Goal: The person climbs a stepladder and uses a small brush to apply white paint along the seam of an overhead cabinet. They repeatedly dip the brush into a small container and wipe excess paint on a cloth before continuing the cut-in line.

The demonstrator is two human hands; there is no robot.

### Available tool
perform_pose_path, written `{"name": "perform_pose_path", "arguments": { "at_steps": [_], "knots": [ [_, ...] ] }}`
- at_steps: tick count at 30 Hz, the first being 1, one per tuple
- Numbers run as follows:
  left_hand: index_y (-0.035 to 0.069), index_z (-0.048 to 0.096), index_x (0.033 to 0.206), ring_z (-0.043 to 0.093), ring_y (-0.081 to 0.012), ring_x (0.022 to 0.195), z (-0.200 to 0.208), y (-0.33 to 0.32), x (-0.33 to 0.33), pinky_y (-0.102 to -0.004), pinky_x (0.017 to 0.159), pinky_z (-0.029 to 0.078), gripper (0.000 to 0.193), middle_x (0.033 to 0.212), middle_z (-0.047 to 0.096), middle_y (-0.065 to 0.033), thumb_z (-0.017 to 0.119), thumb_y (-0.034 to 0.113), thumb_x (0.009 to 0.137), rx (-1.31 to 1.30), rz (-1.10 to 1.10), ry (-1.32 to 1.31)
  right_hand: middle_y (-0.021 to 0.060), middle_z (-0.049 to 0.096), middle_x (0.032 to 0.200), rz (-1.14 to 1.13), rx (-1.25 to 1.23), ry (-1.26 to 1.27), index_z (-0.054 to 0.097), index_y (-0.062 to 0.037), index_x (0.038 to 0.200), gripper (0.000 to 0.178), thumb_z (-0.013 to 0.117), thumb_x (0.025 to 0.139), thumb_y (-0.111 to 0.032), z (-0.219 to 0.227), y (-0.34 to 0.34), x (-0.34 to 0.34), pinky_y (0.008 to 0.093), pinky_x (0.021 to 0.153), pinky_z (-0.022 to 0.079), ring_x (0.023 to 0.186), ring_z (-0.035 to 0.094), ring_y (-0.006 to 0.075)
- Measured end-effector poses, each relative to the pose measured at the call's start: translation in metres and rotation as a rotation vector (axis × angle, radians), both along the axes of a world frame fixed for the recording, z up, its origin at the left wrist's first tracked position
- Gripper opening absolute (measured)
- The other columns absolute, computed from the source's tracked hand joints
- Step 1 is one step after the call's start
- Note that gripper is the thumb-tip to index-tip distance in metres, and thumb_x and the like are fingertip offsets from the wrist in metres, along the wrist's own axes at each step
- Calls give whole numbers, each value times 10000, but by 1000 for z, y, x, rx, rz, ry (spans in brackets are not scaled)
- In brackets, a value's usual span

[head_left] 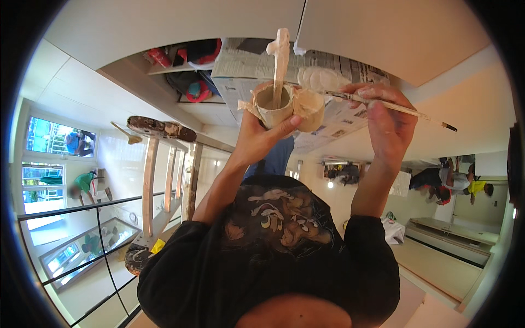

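My left hand (266,131) is wrapped round a paint-crusted, off-white cup (272,112), thumb pressed to its near side. A stick (280,60) thickly coated in white stands upright in the cup. Against the cup's right side is a second whitish, rounded container (309,109), also smeared. My right hand (387,112) is closed on a thin paintbrush (407,109). The brush lies almost level, its working end pointing left toward the containers and its dark handle tip to the right. Just behind them, a whitish crumpled lump (322,78) rests on newspaper (350,123).
A wooden stepladder (150,180) with a stained top step (161,129) stands at left, near a black metal railing (109,203). Shelves behind hold bags (188,82). White panels (394,33) hang overhead. A person in green (85,185) is far left; several people (454,180) are far right.
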State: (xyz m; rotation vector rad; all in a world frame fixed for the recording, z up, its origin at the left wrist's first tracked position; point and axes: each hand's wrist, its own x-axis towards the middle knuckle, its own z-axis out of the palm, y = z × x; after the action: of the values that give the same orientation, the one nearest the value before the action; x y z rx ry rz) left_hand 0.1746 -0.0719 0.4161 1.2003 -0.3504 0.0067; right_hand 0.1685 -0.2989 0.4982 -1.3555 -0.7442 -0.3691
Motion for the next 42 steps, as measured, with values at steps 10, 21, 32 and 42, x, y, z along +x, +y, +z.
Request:
{"name": "perform_pose_path", "arguments": {
  "at_steps": [10,21,32,42],
  "knots": [
    [53,410,1463,645,-209,1133,-13,-6,-7,-374,953,544,781,1265,648,-128,846,91,816,-43,23,-108,247,720,981,-4,-327,70,687,75,945,107,603,895,33,3,20,-1,345,811,548,988,708,290],
    [120,561,1392,653,-345,1132,-43,-3,-2,-409,908,552,775,1301,583,-200,917,142,704,336,159,-617,151,765,946,-121,-619,-30,758,7,938,78,738,875,-34,16,23,-10,301,734,569,844,744,220],
    [146,659,1272,606,-361,1154,-37,-6,4,-447,919,530,696,1266,566,-178,910,98,624,229,291,-679,130,739,876,-195,-763,-174,741,-7,853,63,780,807,-25,18,36,-5,327,727,572,866,741,260],
    [147,691,1245,594,-392,1147,-31,-5,10,-495,960,506,700,1220,597,-132,828,53,566,265,348,-780,85,700,870,-220,-781,-222,736,-39,817,132,851,772,-85,12,41,1,312,668,552,796,705,230]
  ]
}}
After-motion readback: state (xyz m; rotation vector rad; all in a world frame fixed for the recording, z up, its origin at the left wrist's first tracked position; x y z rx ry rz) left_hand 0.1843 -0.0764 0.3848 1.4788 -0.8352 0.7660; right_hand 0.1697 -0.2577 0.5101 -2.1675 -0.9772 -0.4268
